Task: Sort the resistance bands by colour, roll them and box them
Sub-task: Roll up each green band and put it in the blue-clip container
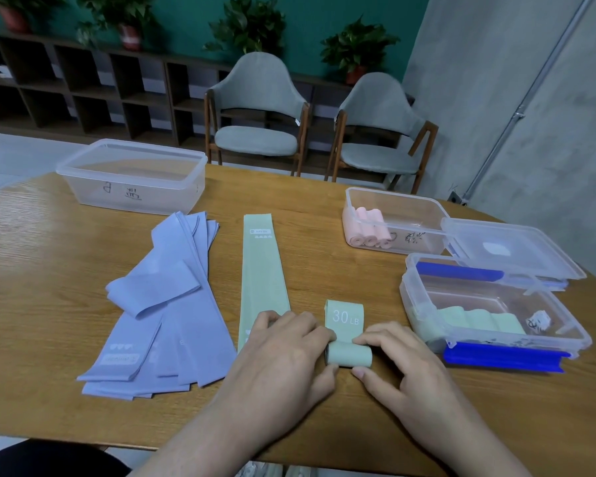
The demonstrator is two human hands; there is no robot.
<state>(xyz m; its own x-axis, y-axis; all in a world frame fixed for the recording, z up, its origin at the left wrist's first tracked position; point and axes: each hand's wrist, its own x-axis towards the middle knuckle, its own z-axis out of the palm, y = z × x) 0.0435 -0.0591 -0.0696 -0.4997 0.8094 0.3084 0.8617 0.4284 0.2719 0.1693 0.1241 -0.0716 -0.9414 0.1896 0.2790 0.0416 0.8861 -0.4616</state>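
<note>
Left hand: my left hand (283, 342) pinches the left end of the green roll (349, 353), fingers curled round it.
Right hand: my right hand (398, 359) has its grip closed on the roll's right end.
Green roll: on the tabletop (49, 270) near me, its unrolled tail marked 30 LB lying flat beyond it.
Flat green band (260, 273): stretched out just left of the roll, under my left fingers.
Purple bands (166, 304): loose pile, further left.
Green box (492, 304): right, holds green rolls.
Pink box (393, 218): behind it, holds pink rolls.
Empty box (131, 173): far left.
</note>
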